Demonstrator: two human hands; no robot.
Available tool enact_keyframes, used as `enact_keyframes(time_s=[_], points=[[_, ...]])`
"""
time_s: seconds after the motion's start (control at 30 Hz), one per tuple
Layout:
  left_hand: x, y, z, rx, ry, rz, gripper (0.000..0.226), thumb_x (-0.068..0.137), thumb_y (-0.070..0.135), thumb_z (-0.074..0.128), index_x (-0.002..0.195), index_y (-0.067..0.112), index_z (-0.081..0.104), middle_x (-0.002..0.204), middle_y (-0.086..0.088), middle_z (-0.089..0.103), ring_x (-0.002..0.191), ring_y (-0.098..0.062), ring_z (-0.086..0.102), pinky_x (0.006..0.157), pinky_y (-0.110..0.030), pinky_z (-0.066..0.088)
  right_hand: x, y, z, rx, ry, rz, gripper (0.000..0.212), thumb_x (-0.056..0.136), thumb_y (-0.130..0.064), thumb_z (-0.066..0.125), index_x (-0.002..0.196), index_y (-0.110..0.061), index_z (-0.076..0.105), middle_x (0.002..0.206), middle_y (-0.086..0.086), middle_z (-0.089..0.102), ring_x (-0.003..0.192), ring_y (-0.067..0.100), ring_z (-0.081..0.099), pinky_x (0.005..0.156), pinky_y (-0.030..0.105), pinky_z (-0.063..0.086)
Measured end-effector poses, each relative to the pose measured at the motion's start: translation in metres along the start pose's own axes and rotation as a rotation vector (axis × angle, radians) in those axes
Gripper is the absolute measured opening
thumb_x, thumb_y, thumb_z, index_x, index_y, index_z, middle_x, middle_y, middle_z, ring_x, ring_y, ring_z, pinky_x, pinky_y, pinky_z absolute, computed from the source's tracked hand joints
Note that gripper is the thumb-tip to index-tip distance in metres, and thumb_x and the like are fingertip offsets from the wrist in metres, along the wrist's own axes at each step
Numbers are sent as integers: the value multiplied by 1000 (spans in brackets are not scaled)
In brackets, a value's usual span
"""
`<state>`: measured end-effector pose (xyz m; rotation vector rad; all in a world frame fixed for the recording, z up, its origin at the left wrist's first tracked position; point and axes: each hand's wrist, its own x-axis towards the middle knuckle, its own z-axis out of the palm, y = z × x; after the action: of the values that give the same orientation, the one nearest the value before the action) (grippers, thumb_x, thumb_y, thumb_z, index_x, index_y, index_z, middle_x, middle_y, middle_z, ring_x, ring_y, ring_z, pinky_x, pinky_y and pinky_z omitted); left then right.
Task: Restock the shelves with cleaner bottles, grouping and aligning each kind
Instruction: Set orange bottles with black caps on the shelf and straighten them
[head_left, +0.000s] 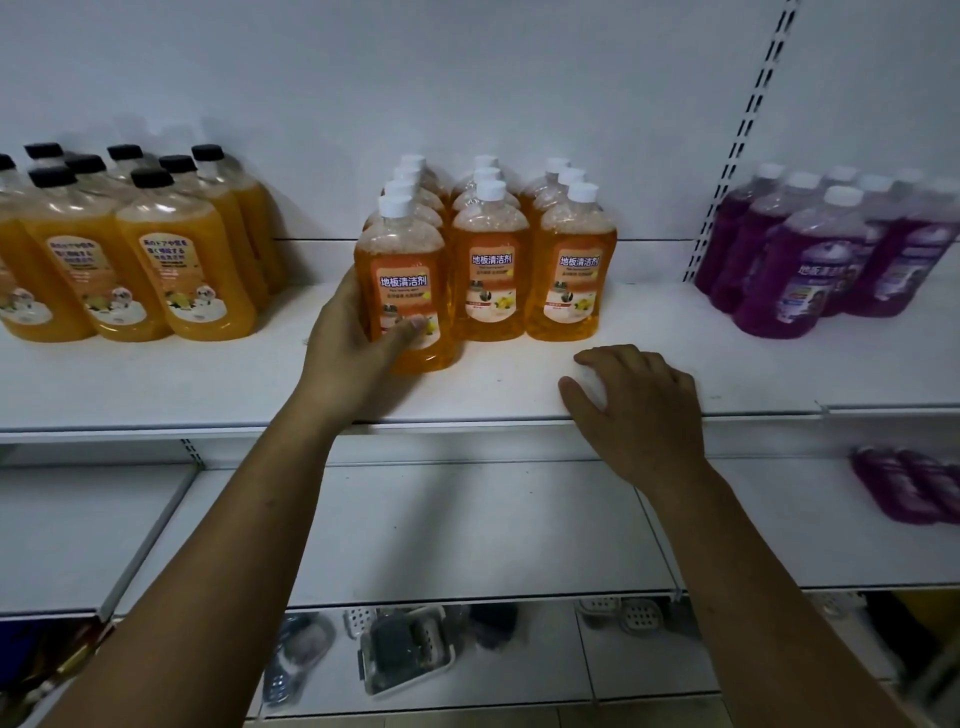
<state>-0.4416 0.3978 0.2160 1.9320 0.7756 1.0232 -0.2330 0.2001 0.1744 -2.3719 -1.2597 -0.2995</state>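
On the white top shelf (156, 384) stand three rows of orange white-capped cleaner bottles (491, 275). My left hand (353, 348) grips the front bottle of the left row (402, 270), which stands nearer the shelf edge than the other two front bottles. Fingers wrap its left side and the thumb lies across the label. My right hand (634, 400) rests on the shelf near its front edge, right of the orange group, fingers loosely curled and holding nothing.
Yellow black-capped bottles (171, 260) are grouped at the left of the shelf, purple bottles (810, 260) at the right. More purple bottles (914, 488) lie on the lower shelf at the right. White baskets (405, 649) sit on the bottom shelf.
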Motion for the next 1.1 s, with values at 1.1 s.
enact_keyframes(time_s=[1.1], points=[[-7,-4,5,44,-2,9,90,84,33,86,157,30,33,150,9,55,135,-14,55,111,-40,48,-1,0,1,8,22,0,65,92,-68,35,133,-28,66,141,-1,65,125,24,61,110,47,42]])
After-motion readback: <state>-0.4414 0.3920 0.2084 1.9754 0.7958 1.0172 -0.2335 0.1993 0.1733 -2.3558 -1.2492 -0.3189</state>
